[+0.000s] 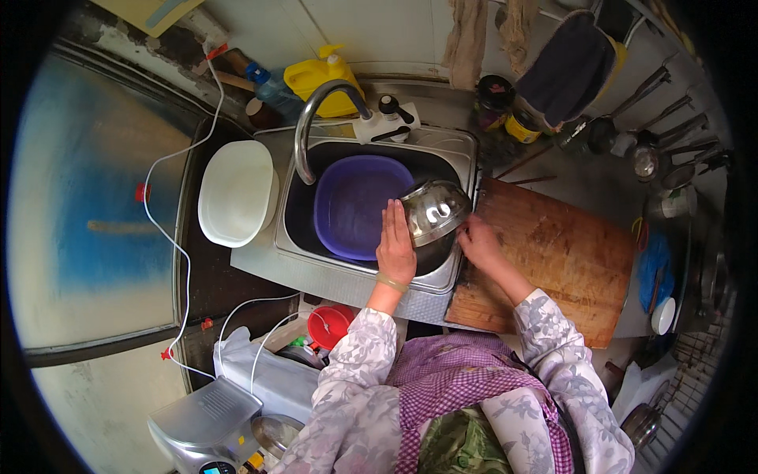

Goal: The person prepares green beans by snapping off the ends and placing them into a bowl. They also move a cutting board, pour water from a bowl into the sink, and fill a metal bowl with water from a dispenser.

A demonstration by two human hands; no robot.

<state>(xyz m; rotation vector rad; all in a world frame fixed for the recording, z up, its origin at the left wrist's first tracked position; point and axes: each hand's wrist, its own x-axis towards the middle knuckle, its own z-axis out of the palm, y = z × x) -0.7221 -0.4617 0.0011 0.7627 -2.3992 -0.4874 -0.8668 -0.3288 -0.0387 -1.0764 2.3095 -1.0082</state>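
Observation:
A shiny metal bowl (437, 214) is tilted on its side over the right part of the sink, its rounded outside towards me. My left hand (398, 244) lies with straight fingers along the bowl's left side. At the bowl's right edge, my right hand (481, 240) has its fingers curled, gripping near the rim; the fingertips are partly hidden. Below and to the left, a purple plastic basin (355, 204) sits inside the stainless steel sink (370, 274). The curved faucet (303, 133) arches over the basin's left side.
A white plastic tub (235, 195) stands left of the sink. On the right lies a wooden cutting board (551, 255). Behind the sink are a yellow jug (323, 77) and several jars (496, 98). A white cord (167, 228) hangs at the left.

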